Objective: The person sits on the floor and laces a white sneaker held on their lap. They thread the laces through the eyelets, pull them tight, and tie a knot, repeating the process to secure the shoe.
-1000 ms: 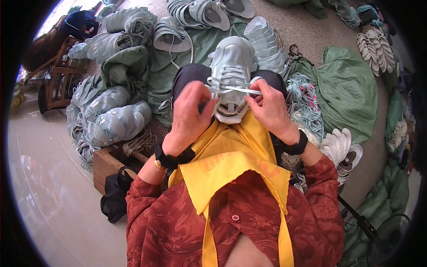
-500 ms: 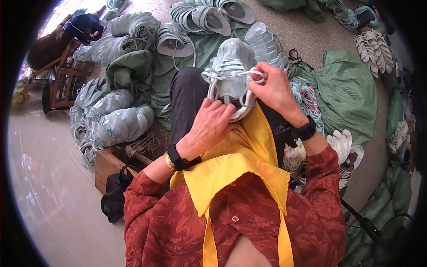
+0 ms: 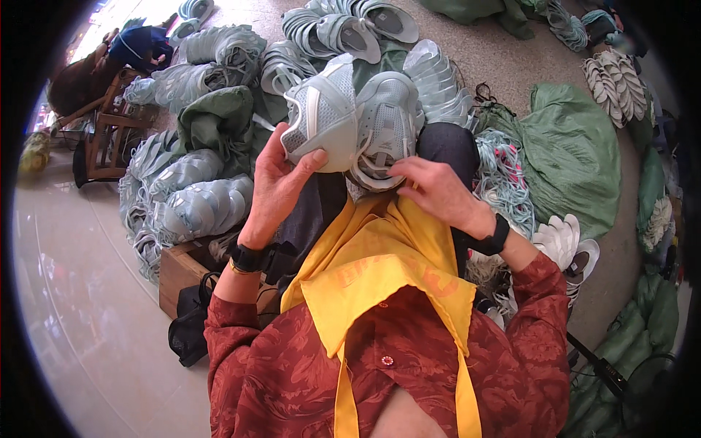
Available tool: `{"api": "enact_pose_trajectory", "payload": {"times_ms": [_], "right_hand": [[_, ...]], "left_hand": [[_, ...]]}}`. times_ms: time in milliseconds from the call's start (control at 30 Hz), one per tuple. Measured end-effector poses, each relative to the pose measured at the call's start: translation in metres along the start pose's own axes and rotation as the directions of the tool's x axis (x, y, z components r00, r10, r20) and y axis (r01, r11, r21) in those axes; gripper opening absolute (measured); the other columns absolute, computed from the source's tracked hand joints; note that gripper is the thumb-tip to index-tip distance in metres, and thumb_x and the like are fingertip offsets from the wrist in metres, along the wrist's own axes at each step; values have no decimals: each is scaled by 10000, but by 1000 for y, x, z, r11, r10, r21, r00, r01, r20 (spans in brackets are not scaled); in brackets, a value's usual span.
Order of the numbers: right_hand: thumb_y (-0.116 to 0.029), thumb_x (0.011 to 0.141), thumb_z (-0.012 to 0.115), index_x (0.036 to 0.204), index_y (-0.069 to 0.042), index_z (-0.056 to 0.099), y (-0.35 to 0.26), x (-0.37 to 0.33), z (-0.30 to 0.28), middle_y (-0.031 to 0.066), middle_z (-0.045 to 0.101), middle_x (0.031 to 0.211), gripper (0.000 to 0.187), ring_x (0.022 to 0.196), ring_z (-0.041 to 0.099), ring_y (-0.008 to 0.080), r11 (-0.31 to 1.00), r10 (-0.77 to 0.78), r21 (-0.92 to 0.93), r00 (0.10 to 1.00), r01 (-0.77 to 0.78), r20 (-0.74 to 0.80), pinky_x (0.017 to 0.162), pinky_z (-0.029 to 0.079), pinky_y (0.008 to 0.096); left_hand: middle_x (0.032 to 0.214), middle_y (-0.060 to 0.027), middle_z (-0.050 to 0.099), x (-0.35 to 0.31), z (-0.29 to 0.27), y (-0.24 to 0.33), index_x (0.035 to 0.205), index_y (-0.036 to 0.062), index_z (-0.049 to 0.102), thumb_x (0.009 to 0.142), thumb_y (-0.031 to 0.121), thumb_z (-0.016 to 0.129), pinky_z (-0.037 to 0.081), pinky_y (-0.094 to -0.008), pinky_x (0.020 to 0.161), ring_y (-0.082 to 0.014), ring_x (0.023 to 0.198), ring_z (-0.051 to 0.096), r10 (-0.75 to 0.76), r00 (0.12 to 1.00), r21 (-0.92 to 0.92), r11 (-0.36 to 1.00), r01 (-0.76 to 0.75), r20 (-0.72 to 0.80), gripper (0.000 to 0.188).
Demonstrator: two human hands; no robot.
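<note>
Over my lap, my left hand (image 3: 281, 171) grips a pale grey-blue sneaker upper (image 3: 321, 113), thumb on its mesh side and the fingers behind, partly hidden. Right beside it is a second, matching sneaker upper (image 3: 387, 109) with white laces loosely threaded and its opening facing me. The fingers of my right hand (image 3: 445, 193) are bent over this one's heel edge, thumb tucked below. Beneath both uppers spreads my yellow apron (image 3: 350, 233) over dark trousers.
Stacks of nested uppers (image 3: 197, 204) surround me at the left and far side. A wooden box (image 3: 182, 274) and a black bag (image 3: 191, 321) sit by my left side. To the right are a bundle of laces (image 3: 504, 164), a green sack (image 3: 573, 160) and white shoe parts (image 3: 558, 237).
My left hand has moved left and up and now holds a second upper beside the first. My right hand has dropped from the laces to the heel edge.
</note>
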State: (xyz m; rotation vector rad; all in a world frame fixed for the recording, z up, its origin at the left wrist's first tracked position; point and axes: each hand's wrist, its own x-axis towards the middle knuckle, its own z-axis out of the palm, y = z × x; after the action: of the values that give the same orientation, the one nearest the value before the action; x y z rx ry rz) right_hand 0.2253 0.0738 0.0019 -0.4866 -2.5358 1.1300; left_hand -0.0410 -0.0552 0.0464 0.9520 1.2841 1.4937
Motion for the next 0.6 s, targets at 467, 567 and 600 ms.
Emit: {"api": "enact_pose_trajectory", "payload": {"times_ms": [467, 567, 600], "right_hand": [[-76, 883, 690, 1013, -33, 593, 19, 14, 13, 140, 581, 996, 169, 891, 666, 366, 931, -31, -341, 958, 132, 286, 720, 548, 456], [-100, 911, 670, 1027, -40, 567, 20, 13, 15, 138, 599, 969, 166, 855, 671, 368, 928, -43, -347, 963, 137, 265, 693, 540, 461], [-109, 920, 665, 1031, -42, 558, 19, 12, 15, 137, 607, 954, 168, 840, 672, 370, 930, -51, -341, 968, 137, 247, 684, 537, 463]], "left_hand": [[1222, -31, 655, 2, 17, 30, 1338, 5, 544, 974, 122, 762, 531, -270, 955, -91, 1121, 606, 87, 995, -14, 996, -87, 37, 439], [1225, -36, 655, 5, 21, 33, 1357, -1, 534, 969, 135, 771, 533, -270, 956, -93, 1123, 609, 87, 996, -2, 996, -87, 20, 474], [1225, -37, 656, 6, 21, 33, 1363, -3, 531, 968, 138, 773, 533, -271, 957, -94, 1125, 609, 87, 996, 10, 996, -87, 22, 484]]}}
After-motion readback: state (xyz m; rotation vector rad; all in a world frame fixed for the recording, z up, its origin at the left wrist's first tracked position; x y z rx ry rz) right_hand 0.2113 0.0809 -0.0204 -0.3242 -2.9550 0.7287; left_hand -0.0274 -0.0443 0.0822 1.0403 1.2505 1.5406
